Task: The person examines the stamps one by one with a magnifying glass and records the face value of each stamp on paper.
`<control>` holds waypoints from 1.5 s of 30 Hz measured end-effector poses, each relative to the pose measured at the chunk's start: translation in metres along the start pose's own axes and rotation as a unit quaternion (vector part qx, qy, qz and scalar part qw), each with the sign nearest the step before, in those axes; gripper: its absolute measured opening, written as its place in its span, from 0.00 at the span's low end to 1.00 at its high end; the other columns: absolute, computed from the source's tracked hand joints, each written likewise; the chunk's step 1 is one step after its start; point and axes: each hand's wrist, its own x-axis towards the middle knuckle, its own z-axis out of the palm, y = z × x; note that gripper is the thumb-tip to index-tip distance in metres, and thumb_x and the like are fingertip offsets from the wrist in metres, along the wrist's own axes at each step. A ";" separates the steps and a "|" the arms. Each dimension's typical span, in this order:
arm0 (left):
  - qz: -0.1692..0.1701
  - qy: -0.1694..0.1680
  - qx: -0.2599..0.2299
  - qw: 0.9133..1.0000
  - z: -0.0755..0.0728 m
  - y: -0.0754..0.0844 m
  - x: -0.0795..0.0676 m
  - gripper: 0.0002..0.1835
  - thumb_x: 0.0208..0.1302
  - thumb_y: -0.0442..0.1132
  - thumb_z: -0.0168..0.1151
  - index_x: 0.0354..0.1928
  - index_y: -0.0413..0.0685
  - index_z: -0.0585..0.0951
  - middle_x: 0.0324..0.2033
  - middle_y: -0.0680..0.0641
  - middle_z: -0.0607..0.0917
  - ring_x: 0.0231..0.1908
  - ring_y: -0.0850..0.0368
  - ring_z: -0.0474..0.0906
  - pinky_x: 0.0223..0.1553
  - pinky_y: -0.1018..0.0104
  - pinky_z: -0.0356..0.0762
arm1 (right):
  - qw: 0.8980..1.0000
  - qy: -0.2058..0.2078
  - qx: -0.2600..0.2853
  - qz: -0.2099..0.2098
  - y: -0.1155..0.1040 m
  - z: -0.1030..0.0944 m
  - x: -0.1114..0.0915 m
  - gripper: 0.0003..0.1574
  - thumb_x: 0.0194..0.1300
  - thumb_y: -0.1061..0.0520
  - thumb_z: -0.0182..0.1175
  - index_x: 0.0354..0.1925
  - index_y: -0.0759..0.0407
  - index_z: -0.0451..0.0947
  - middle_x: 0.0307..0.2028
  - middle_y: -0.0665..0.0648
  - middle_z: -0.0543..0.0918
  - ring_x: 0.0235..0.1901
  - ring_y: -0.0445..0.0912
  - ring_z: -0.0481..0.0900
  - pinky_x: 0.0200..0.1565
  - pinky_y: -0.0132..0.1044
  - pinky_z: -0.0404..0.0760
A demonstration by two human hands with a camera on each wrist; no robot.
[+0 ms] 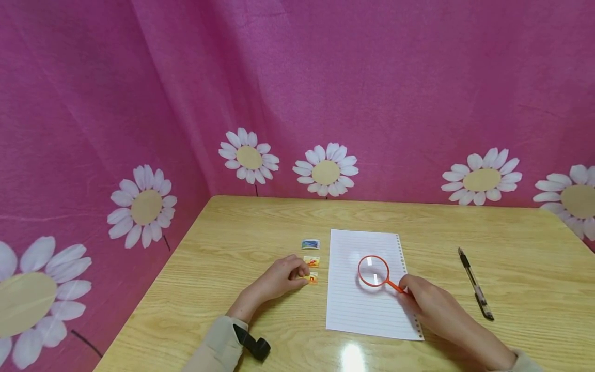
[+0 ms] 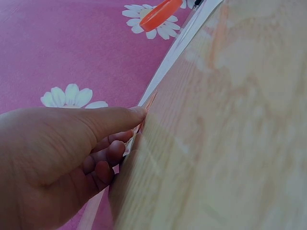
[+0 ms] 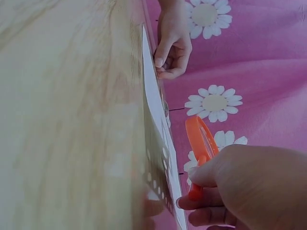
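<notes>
My right hand point(image 1: 429, 305) grips the handle of an orange magnifying glass point(image 1: 389, 282), its lens held over a lined sheet of paper point(image 1: 358, 310). In the right wrist view the magnifying glass point(image 3: 195, 136) is raised off the sheet, with thumb and fingers around its handle. To the left of the paper, three small stamps lie in a column: a blue one point(image 1: 310, 244), a yellow one point(image 1: 311, 261) and a yellow-orange one point(image 1: 313, 278). My left hand point(image 1: 284, 277) pinches the left edge of the nearest, yellow-orange stamp. Its thumb and fingers partly cover that stamp.
A black-capped clear pen point(image 1: 475, 283) lies on the wooden table point(image 1: 260, 227) to the right of the paper. Behind and to the left hangs a pink curtain point(image 1: 372, 93) with white flowers. A black strap point(image 1: 251, 342) is around my left cuff.
</notes>
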 end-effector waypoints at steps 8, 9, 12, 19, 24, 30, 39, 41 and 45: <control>0.001 0.000 -0.002 1.000 0.000 0.000 0.001 0.05 0.64 0.38 0.65 0.40 0.48 0.79 0.33 0.52 0.76 0.32 0.65 0.66 0.35 0.75 0.65 | 1.000 0.018 0.010 -0.022 0.007 0.000 -0.003 0.14 0.57 0.63 0.69 0.34 0.50 0.73 0.25 0.39 0.69 0.25 0.30 0.62 0.26 0.26 0.64; 0.003 0.001 -0.004 1.000 0.000 0.000 0.001 0.05 0.64 0.38 0.65 0.40 0.48 0.79 0.32 0.52 0.76 0.31 0.65 0.66 0.34 0.75 0.65 | 0.999 0.025 0.009 -0.028 0.007 0.000 -0.003 0.14 0.56 0.63 0.69 0.34 0.50 0.73 0.25 0.39 0.69 0.25 0.30 0.62 0.26 0.26 0.63; 0.014 0.005 -0.012 1.000 0.000 0.000 0.000 0.06 0.64 0.37 0.65 0.39 0.46 0.79 0.32 0.51 0.76 0.31 0.66 0.66 0.33 0.76 0.65 | 0.998 0.045 0.004 -0.045 0.010 0.001 -0.005 0.17 0.53 0.64 0.71 0.33 0.51 0.73 0.25 0.39 0.69 0.25 0.30 0.61 0.26 0.26 0.63; 0.010 0.003 -0.017 1.000 0.000 0.000 0.000 0.05 0.64 0.37 0.65 0.39 0.47 0.79 0.31 0.51 0.76 0.30 0.66 0.66 0.33 0.76 0.65 | 0.996 0.064 -0.003 -0.069 0.018 0.000 -0.008 0.20 0.48 0.66 0.73 0.33 0.52 0.73 0.25 0.40 0.70 0.25 0.29 0.62 0.26 0.26 0.64; 0.007 0.002 -0.020 1.000 -0.001 0.000 0.000 0.05 0.64 0.37 0.65 0.39 0.47 0.79 0.32 0.51 0.76 0.31 0.65 0.66 0.34 0.76 0.65 | 0.995 0.068 -0.005 -0.068 0.022 -0.001 -0.011 0.20 0.47 0.67 0.73 0.33 0.52 0.73 0.25 0.39 0.70 0.25 0.29 0.62 0.26 0.26 0.65; 0.008 0.003 -0.014 1.000 0.000 0.000 0.000 0.05 0.64 0.38 0.65 0.39 0.47 0.79 0.32 0.51 0.76 0.31 0.65 0.66 0.34 0.75 0.65 | 0.994 0.080 -0.010 -0.074 0.028 -0.002 -0.015 0.22 0.44 0.68 0.73 0.33 0.52 0.74 0.25 0.39 0.72 0.25 0.28 0.62 0.25 0.26 0.64; 0.008 0.002 -0.015 1.000 0.000 0.000 0.000 0.05 0.65 0.38 0.65 0.40 0.47 0.79 0.32 0.51 0.75 0.31 0.64 0.66 0.34 0.75 0.65 | 0.996 0.074 -0.016 -0.054 0.033 -0.004 -0.018 0.21 0.46 0.68 0.73 0.34 0.53 0.74 0.24 0.41 0.74 0.24 0.28 0.63 0.24 0.27 0.65; 0.009 0.002 -0.016 1.000 0.000 0.000 0.000 0.05 0.65 0.38 0.65 0.40 0.47 0.79 0.32 0.51 0.76 0.31 0.64 0.66 0.34 0.75 0.65 | 0.996 0.073 -0.019 -0.045 0.034 -0.005 -0.018 0.20 0.47 0.67 0.73 0.34 0.53 0.75 0.24 0.41 0.73 0.24 0.29 0.63 0.24 0.27 0.65; 0.005 0.001 -0.017 1.000 0.000 -0.001 -0.001 0.05 0.65 0.38 0.65 0.40 0.47 0.79 0.32 0.51 0.76 0.31 0.64 0.66 0.34 0.75 0.65 | 0.996 0.075 -0.023 -0.039 0.036 -0.007 -0.020 0.20 0.46 0.67 0.73 0.34 0.53 0.75 0.23 0.41 0.72 0.24 0.29 0.61 0.24 0.27 0.63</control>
